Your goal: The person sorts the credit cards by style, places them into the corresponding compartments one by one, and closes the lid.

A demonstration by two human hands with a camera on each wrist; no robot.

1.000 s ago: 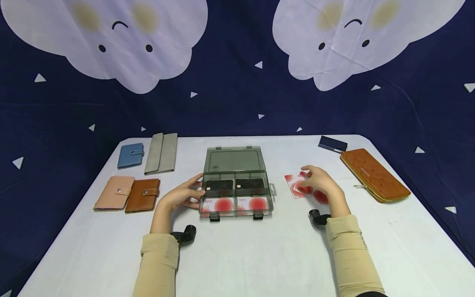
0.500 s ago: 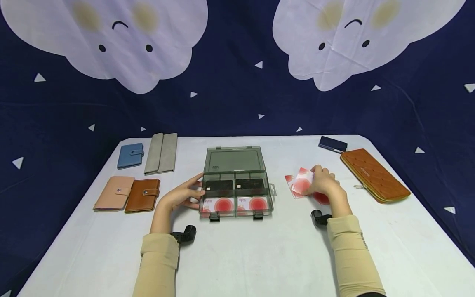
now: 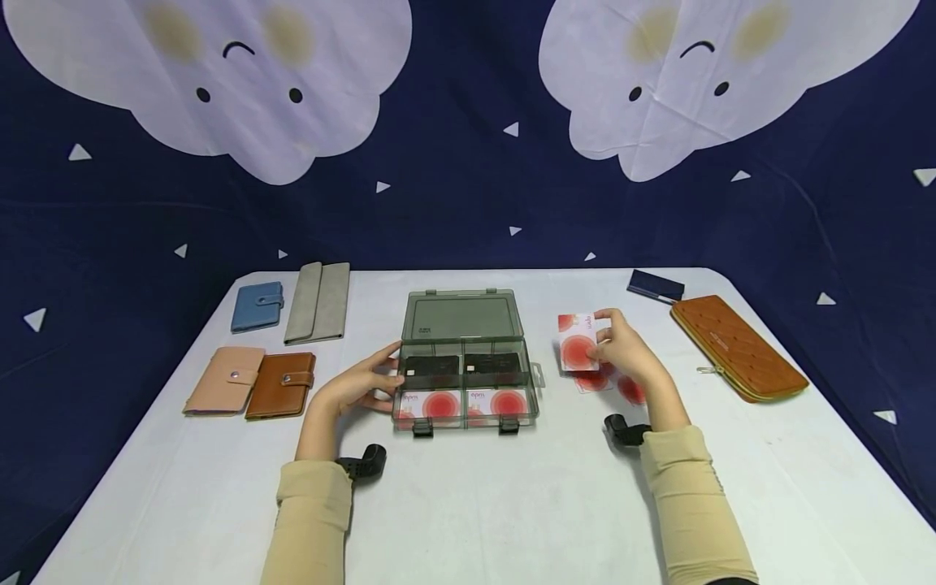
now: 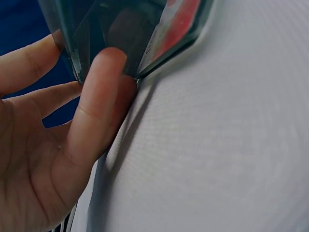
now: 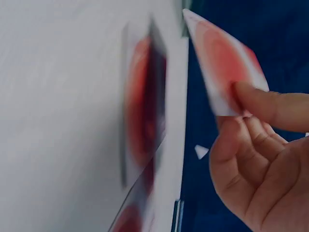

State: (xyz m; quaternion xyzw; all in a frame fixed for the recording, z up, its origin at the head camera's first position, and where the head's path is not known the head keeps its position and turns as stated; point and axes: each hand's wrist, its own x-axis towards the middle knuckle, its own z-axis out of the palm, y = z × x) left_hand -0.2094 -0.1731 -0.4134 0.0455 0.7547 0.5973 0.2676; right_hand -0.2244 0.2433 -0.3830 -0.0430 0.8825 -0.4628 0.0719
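A red-and-white card is raised and nearly upright, pinched between the thumb and fingers of my right hand. Below it lie more red-patterned cards on the table, partly hidden; they look blurred in the right wrist view. My left hand holds the left side of a see-through grey-green storage box, thumb at its wall. The box lid is tipped back. Black cards stand in its two rear compartments and red-and-white cards lie in its two front ones.
At the left are a blue wallet, a grey folding wallet, a pink wallet and a brown wallet. At the right lie a tan zip wallet and a small dark case. A patterned cloth hangs behind the white table.
My right hand has picked one card off the loose pile, lifted it and turned it nearly upright, moving slightly left and up. My left hand and the box have stayed put.
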